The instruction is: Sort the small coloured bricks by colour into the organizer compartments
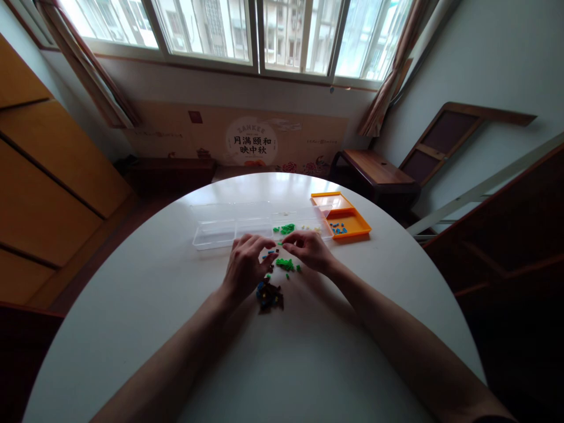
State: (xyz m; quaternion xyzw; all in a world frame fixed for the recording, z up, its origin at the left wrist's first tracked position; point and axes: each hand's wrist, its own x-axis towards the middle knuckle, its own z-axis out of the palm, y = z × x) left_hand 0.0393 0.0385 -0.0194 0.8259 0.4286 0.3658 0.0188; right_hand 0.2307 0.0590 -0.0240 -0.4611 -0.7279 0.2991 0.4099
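Observation:
My left hand [247,261] is over the table with thumb and index finger apart. Small blue pieces [270,252] and a dark brown one lie by its fingertips. Facing it, my right hand [311,249] has thumb and index finger pinched together at a small green piece [279,243]. A heap of green building-block pieces [285,265] lies on the table below the fingers, with a few loose ones around it. Nearer to me is a pile of dark brown, blue and yellow pieces [269,296]. The pieces are too small to make out in detail.
A clear plastic compartment box [211,237] stands behind my hands; green pieces [287,228] and pale yellow ones show in its right part. Beside it, an orange tray [359,226] holds several blue pieces. The round white table [145,305] has a curved edge. A wooden bench [374,167] stands beyond.

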